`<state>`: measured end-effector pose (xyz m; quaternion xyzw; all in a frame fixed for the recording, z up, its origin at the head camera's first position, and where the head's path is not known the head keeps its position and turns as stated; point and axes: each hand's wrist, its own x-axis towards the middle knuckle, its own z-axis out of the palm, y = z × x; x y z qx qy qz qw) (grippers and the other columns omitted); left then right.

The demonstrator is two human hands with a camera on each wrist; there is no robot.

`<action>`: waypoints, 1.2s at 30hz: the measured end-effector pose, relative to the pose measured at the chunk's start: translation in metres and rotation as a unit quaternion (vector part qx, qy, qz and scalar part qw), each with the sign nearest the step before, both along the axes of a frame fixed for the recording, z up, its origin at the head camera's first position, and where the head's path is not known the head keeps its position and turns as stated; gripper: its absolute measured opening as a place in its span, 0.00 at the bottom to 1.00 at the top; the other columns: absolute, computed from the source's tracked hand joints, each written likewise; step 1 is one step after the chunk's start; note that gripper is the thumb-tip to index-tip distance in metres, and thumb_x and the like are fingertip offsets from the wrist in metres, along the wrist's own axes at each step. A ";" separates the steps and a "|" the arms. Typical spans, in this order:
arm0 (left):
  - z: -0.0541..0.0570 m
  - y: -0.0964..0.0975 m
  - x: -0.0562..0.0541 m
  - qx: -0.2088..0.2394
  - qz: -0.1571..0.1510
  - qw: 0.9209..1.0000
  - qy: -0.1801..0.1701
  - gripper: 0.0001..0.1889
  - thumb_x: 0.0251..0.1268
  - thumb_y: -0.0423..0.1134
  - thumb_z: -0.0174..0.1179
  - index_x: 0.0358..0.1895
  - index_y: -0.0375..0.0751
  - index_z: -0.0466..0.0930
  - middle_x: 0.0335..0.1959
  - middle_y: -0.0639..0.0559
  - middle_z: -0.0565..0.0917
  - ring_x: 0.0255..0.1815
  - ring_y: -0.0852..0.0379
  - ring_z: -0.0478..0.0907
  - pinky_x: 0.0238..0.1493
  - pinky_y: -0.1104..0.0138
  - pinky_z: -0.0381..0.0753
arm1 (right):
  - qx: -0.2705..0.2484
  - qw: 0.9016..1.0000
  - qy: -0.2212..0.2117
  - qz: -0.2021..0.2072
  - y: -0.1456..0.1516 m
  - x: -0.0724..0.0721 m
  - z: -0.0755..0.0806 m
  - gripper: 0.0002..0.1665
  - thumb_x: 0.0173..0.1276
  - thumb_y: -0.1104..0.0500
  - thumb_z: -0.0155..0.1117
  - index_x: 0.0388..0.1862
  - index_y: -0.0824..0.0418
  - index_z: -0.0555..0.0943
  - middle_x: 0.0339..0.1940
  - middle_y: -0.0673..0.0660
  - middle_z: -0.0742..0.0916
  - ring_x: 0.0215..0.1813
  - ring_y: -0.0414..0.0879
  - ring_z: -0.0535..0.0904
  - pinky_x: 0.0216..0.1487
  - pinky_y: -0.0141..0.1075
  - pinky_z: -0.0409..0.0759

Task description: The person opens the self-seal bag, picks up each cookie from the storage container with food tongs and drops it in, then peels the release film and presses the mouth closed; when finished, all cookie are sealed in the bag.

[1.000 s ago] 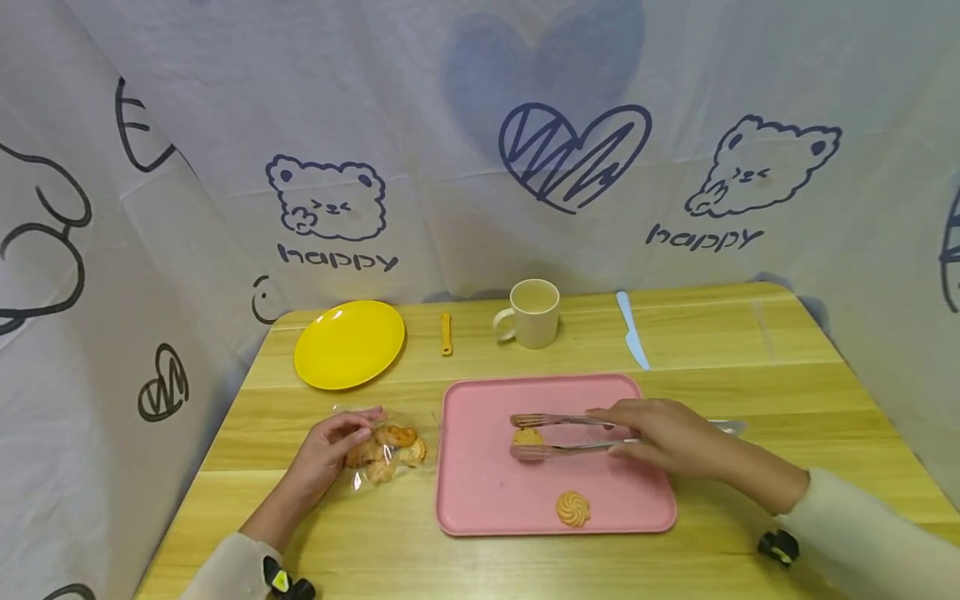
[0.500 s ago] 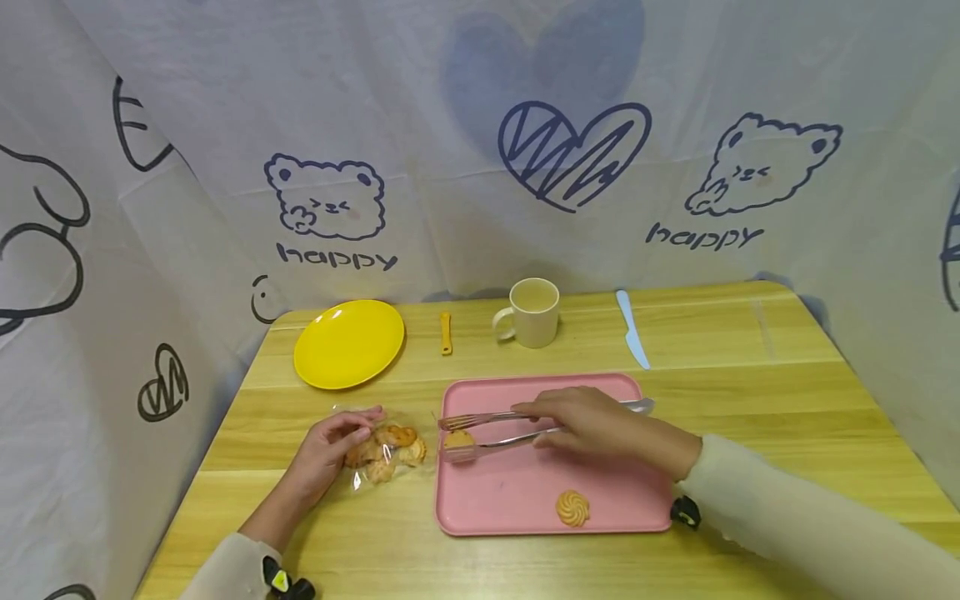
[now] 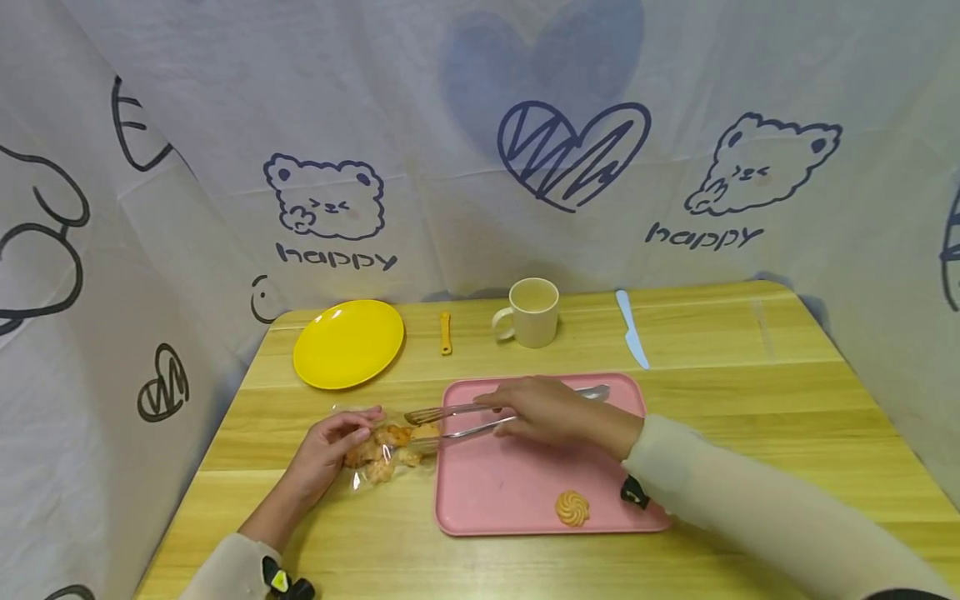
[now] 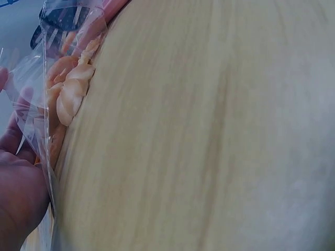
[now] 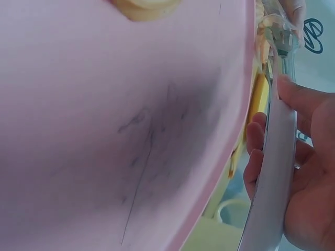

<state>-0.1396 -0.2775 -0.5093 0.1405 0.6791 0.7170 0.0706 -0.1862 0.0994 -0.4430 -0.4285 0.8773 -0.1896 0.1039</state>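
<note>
My left hand [image 3: 326, 454] pinches the edge of a clear plastic bag [image 4: 36, 112] lying on the table at the left, with several cookies [image 4: 73, 94] inside. My right hand [image 3: 543, 412] grips metal tongs [image 3: 461, 409] over the pink tray [image 3: 495, 496]. Past the tray's left rim, the tong tips hold a round cookie [image 3: 425, 431] at the bag's mouth; whether it is inside the plastic is hard to tell. A swirl cookie [image 3: 572, 508] lies near the tray's front edge. The right wrist view shows the tongs' broad metal arm [image 5: 275, 167] between thumb and fingers.
Behind the bag sits a yellow plate [image 3: 348, 344]. Along the table's back are a small orange-yellow handle-like piece [image 3: 446, 334], a cream mug [image 3: 536, 313] and a pale blue knife [image 3: 632, 329]. A printed cloth [image 3: 450, 208] hangs behind the table.
My right hand has carried the tongs and the round cookie leftward, from the tray's middle across its left rim to the bag. My left hand and the bag have stayed put.
</note>
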 end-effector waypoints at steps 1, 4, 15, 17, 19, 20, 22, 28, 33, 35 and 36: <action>0.000 0.000 0.000 0.001 0.000 1.000 0.001 0.09 0.76 0.27 0.57 0.45 0.40 0.86 0.58 0.51 0.87 0.69 0.62 0.76 0.68 0.74 0.72 | 0.002 1.000 0.003 -0.001 -0.003 -0.001 -0.001 0.30 0.76 0.48 0.65 0.75 0.50 0.75 0.51 0.50 0.88 0.53 0.45 0.83 0.55 0.46 0.81; -0.002 0.000 -0.001 0.007 -0.002 1.000 0.006 0.09 0.76 0.26 0.56 0.46 0.39 0.86 0.58 0.50 0.87 0.69 0.61 0.76 0.68 0.74 0.73 | 0.010 1.000 0.015 0.000 -0.011 -0.001 -0.005 0.31 0.75 0.47 0.66 0.75 0.50 0.75 0.49 0.49 0.88 0.52 0.44 0.83 0.55 0.45 0.82; -0.004 -0.003 -0.002 0.011 -0.013 1.000 0.019 0.08 0.76 0.24 0.55 0.46 0.33 0.84 0.58 0.50 0.87 0.69 0.60 0.76 0.68 0.74 0.73 | -0.002 1.000 0.016 -0.004 -0.038 0.005 -0.010 0.31 0.75 0.48 0.66 0.75 0.45 0.75 0.49 0.48 0.89 0.49 0.43 0.83 0.53 0.43 0.82; -0.004 -0.003 -0.002 0.007 -0.010 1.000 0.017 0.07 0.77 0.25 0.55 0.47 0.30 0.83 0.58 0.50 0.87 0.69 0.61 0.76 0.68 0.74 0.73 | -0.009 1.000 0.010 -0.007 -0.041 0.006 -0.010 0.31 0.75 0.48 0.67 0.75 0.45 0.75 0.48 0.48 0.89 0.49 0.43 0.84 0.52 0.43 0.82; -0.003 -0.002 -0.001 0.003 -0.005 1.000 0.015 0.07 0.77 0.26 0.56 0.47 0.28 0.83 0.58 0.50 0.87 0.69 0.61 0.76 0.67 0.74 0.74 | -0.010 1.000 0.010 -0.011 -0.044 0.007 -0.011 0.31 0.75 0.48 0.67 0.75 0.45 0.75 0.49 0.48 0.89 0.49 0.42 0.83 0.52 0.43 0.83; -0.003 -0.002 -0.001 0.001 -0.002 1.000 0.013 0.07 0.77 0.26 0.56 0.47 0.29 0.83 0.58 0.50 0.87 0.69 0.62 0.76 0.67 0.74 0.74 | -0.009 1.000 0.012 -0.013 -0.045 0.008 -0.012 0.31 0.75 0.47 0.67 0.75 0.45 0.75 0.49 0.48 0.89 0.49 0.42 0.83 0.52 0.43 0.83; -0.003 -0.002 -0.001 -0.001 0.002 1.000 0.014 0.07 0.76 0.26 0.56 0.47 0.30 0.84 0.59 0.49 0.87 0.68 0.62 0.77 0.66 0.74 0.75 | -0.005 1.000 0.020 -0.014 -0.046 0.009 -0.013 0.31 0.75 0.46 0.66 0.75 0.45 0.74 0.50 0.49 0.88 0.48 0.41 0.82 0.52 0.43 0.83; -0.002 -0.001 -0.001 0.000 0.001 1.000 0.012 0.08 0.76 0.26 0.56 0.46 0.35 0.86 0.58 0.50 0.87 0.68 0.62 0.77 0.66 0.74 0.75 | -0.007 0.999 0.031 -0.014 -0.043 0.012 -0.019 0.33 0.76 0.44 0.64 0.77 0.43 0.72 0.49 0.49 0.87 0.44 0.40 0.79 0.50 0.43 0.82; -0.004 -0.002 -0.002 0.005 -0.008 1.000 0.015 0.09 0.77 0.25 0.55 0.46 0.34 0.85 0.56 0.52 0.87 0.68 0.62 0.77 0.67 0.74 0.74 | -0.005 0.999 0.026 -0.017 -0.036 0.012 -0.022 0.33 0.75 0.43 0.65 0.77 0.45 0.72 0.48 0.49 0.86 0.44 0.41 0.79 0.49 0.42 0.81; -0.005 -0.003 -0.003 0.005 -0.008 1.000 0.015 0.09 0.77 0.25 0.55 0.46 0.34 0.85 0.56 0.53 0.88 0.68 0.62 0.77 0.67 0.74 0.74 | -0.005 1.000 0.021 -0.019 -0.033 0.012 -0.022 0.33 0.75 0.43 0.65 0.77 0.46 0.73 0.49 0.50 0.86 0.46 0.42 0.80 0.51 0.43 0.82; -0.005 -0.002 -0.003 0.004 -0.008 1.000 0.016 0.08 0.77 0.25 0.55 0.46 0.34 0.85 0.56 0.52 0.88 0.68 0.62 0.77 0.67 0.74 0.74 | -0.004 1.000 0.019 -0.020 -0.032 0.012 -0.022 0.33 0.75 0.43 0.65 0.76 0.47 0.73 0.50 0.50 0.86 0.47 0.42 0.81 0.52 0.43 0.82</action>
